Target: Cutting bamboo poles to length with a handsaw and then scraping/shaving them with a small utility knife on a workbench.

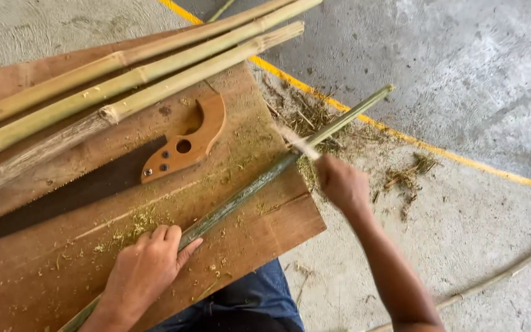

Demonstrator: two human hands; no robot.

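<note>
Basically one head view, looking down at a wooden board [265, 227] that fills the left and centre of the frame, resting over the person's lap, blue trousers [259, 301] showing at the bottom centre. A thin green bamboo stalk [247, 190] runs diagonally from the lower left edge up to the upper right of centre, lying across the board and sticking out past its right edge over the concrete floor [474, 74]. Left hand [145, 267] at lower centre-left, fingers curled over the stalk, pressing it onto the board, thumb along the stalk's side. Right hand [342, 184] just right of centre, closed into a fist around a blade [296, 142] that is motion-blurred; the blade's tip touches the stalk just past the board's edge. Handle hidden inside the fist. Three thicker yellow bamboo poles [136, 77] lie side by side across the upper left, on the board's far side. A hand saw with a curved wooden handle [185, 144] lies flat on the board between the poles and the stalk, its dark blade reaching toward the left. Green shavings [133, 227] scattered on the board near the left hand, more scraps [410, 172] on the floor right of the right hand. A yellow painted line [437, 150] crosses the floor diagonally. Another thin stalk [499, 276] lies on the floor at lower right.
</note>
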